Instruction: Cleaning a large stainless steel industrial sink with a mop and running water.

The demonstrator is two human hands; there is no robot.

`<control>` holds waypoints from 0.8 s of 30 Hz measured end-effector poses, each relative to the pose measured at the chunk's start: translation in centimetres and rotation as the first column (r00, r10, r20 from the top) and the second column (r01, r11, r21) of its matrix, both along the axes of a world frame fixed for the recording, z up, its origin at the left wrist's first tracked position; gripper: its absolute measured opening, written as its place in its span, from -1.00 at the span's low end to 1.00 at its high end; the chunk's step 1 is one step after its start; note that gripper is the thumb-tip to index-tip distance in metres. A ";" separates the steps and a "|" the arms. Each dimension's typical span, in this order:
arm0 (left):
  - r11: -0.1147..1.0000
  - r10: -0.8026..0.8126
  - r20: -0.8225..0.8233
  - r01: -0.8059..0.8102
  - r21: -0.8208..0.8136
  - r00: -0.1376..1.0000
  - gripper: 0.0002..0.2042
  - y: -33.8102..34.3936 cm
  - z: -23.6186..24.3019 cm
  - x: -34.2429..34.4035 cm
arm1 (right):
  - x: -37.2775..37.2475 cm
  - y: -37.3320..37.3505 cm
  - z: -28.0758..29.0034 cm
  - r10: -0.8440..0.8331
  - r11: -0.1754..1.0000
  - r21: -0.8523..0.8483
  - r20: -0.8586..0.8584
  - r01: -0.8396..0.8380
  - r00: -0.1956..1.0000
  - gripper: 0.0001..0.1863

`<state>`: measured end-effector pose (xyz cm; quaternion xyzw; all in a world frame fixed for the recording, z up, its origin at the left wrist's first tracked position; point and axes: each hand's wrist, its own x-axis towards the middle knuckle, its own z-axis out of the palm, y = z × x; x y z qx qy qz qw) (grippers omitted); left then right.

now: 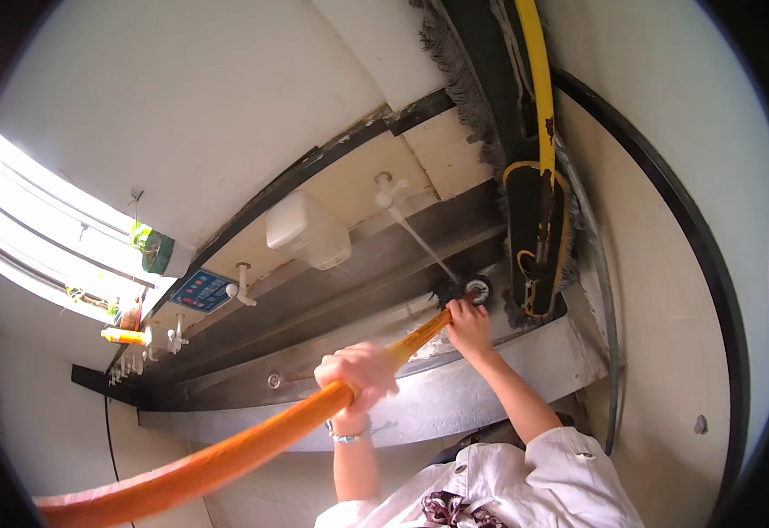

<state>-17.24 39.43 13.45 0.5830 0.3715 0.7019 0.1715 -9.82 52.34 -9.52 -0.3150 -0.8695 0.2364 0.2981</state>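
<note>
A long mop with an orange handle (261, 437) runs from the lower left up into a metal trough sink (463, 388). My left hand (360, 376) is closed round the middle of the handle, slightly blurred. Farther along, close to the mop's lower end, my right hand (470, 326) grips it too. Past that hand the dark mop head (455, 290) lies in the trough, small and partly hidden. Beside it is a round, pale-centred part (478, 290) that I cannot make out well. Water streams from a white tap (388, 188) onto this spot.
Grey fringed flat mops (481, 79) and a yellow pole (538, 79) hang at the trough's right end. A white box (307, 231), another tap (242, 286) and a blue sign (201, 291) line the back wall. A grey hose (610, 352) runs down the right wall. A bright window (58, 229) is at left.
</note>
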 end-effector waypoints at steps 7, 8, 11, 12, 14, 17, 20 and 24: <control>0.721 0.692 0.332 -0.634 -0.278 0.641 -0.80 2.0 -2.7 3.3 | 1.2 -0.3 -4.8 -0.055 0.979 -0.181 0.209 0.094 0.976 -0.71; 0.754 0.654 0.381 -0.603 -0.260 0.654 -0.77 1.9 -3.1 3.0 | 1.1 -0.4 -4.8 -0.082 0.965 -0.230 0.191 0.126 0.978 -0.73; 0.803 0.591 0.416 -0.550 -0.228 0.691 -0.72 1.0 -3.0 3.1 | 0.7 -0.6 -4.3 0.026 0.966 -0.257 0.215 0.031 0.976 -0.82; 0.816 0.574 0.400 -0.537 -0.214 0.714 -0.70 0.4 -2.6 3.3 | 0.7 -1.0 -3.9 0.043 0.970 -0.243 0.179 0.002 0.983 -0.91; 0.874 0.480 0.263 -0.481 -0.065 0.837 -0.70 -1.2 -0.4 3.9 | 0.9 -1.8 -1.2 0.109 0.960 -0.264 0.059 -0.089 0.992 -0.92; 0.965 0.254 0.125 -0.261 0.041 0.959 -0.71 -2.3 2.6 3.3 | 0.2 -2.8 0.5 0.187 0.934 -0.306 -0.020 -0.185 0.982 -0.93; 0.989 0.146 0.074 -0.147 0.001 0.987 -0.73 -1.4 1.0 1.8 | -1.2 -2.7 -1.0 0.145 0.914 -0.374 -0.067 -0.159 0.987 -0.94; 0.946 0.310 0.189 -0.281 -0.162 0.932 -0.73 -1.2 -3.0 1.3 | -2.0 -2.8 -6.4 0.117 0.888 -0.450 0.023 -0.094 0.993 -0.93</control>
